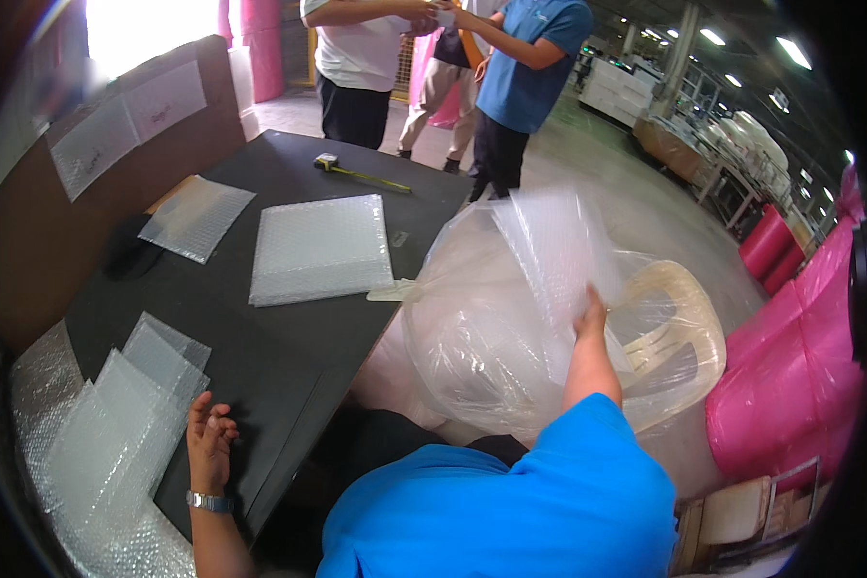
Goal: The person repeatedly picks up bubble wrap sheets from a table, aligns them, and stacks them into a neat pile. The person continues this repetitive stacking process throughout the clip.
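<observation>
On the black bench [289, 356] our left hand [209, 438] rests released beside the near-left bubble-wrap bags [125, 414], while our right hand [591, 323] grasps an upright bubble-wrap sheet [554, 255] off to the right.

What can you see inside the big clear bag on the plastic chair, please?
The right hand grips a bubble-wrap sheet at the mouth of the clear bag. Lower down the film looks hazy and crumpled, so the contents cannot be made out.

A square stack of clear bubble-wrap pouches [320, 249] lies mid-table; two white labelled pouches [125, 123] hang on the brown board.
</observation>
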Demonstrator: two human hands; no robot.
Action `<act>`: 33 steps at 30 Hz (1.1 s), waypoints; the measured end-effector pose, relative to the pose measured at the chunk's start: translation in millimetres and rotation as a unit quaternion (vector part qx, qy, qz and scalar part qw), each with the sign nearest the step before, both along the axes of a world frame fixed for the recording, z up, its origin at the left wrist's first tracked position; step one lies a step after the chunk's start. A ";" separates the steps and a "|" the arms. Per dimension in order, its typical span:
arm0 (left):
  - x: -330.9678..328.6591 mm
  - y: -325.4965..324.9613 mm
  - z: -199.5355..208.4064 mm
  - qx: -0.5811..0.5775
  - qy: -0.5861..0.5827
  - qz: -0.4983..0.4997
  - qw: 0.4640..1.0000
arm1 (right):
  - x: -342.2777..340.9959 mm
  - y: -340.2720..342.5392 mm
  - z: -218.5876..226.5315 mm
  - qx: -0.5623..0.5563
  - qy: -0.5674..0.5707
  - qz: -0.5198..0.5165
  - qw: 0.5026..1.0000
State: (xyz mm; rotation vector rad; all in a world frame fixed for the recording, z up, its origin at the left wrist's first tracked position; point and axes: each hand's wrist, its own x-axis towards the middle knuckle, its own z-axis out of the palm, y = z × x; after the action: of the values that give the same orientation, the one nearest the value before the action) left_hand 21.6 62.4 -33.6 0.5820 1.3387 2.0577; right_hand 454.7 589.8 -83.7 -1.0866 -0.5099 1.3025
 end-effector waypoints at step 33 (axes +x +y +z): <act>-3.7 -5.1 1.1 0.007 -0.024 -0.002 1.000 | -154.0 -56.5 17.7 0.284 -0.713 0.163 0.620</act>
State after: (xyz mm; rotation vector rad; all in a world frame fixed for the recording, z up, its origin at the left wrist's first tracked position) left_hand 17.9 57.3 -32.5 0.5384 1.2962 2.0662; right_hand 300.7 533.4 -66.0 -1.3007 -2.2270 0.1452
